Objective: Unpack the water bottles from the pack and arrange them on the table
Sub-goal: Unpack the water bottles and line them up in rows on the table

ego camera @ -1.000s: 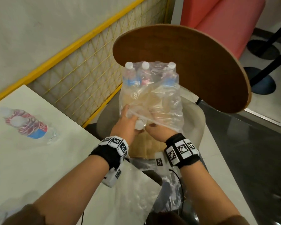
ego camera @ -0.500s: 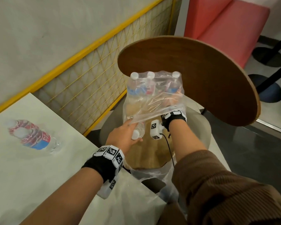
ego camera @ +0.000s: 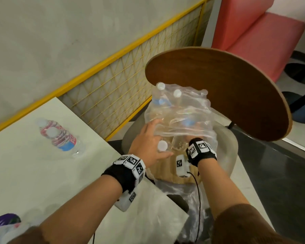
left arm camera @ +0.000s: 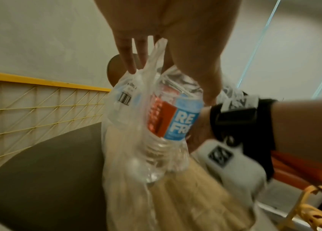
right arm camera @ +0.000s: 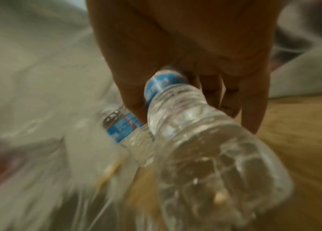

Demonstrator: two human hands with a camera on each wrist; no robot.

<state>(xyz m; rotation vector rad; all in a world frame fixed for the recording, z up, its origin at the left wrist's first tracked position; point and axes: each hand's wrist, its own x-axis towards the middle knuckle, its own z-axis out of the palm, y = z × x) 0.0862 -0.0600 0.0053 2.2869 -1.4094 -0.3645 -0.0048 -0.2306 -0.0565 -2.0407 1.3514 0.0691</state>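
In the head view we lose the right hand (ego camera: 192,140) past the wrist: it goes under the crumpled wrap of the pack (ego camera: 180,113), and its fingers cannot be seen there. How many bottles the wrap holds we cannot count; the film blurs them together. The right wrist view is smeared by motion, so we read no label on the held bottle (right arm camera: 191,132), and the second bottle (right arm camera: 124,129) behind it is half covered by a finger. In the left wrist view the label of the bottle (left arm camera: 176,118) is cut short by the left hand (left arm camera: 176,39). A purple object (ego camera: 4,221) is cut off by the frame's edge on the bench (ego camera: 33,173).
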